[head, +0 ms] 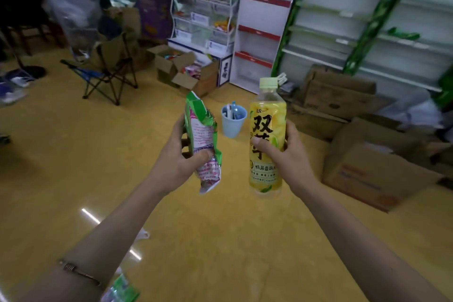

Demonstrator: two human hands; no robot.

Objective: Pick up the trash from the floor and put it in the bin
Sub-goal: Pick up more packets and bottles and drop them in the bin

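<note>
Yellow flooring (73, 154) spreads under us, with a folding chair (107, 68) at far left and shelving (367, 32) and cardboard boxes (367, 167) at right. Our left hand (176, 157) closes around a crumpled green snack wrapper (203, 140), thumb pressed on its front, its ends sticking out above and below our grip. Between our hands, farther off on the floor, stands a blue bin (232, 120) already holding some items. Our right hand (282, 152) wraps the middle of an upright yellow bottle (267, 130), capped top above our fingers.
</note>
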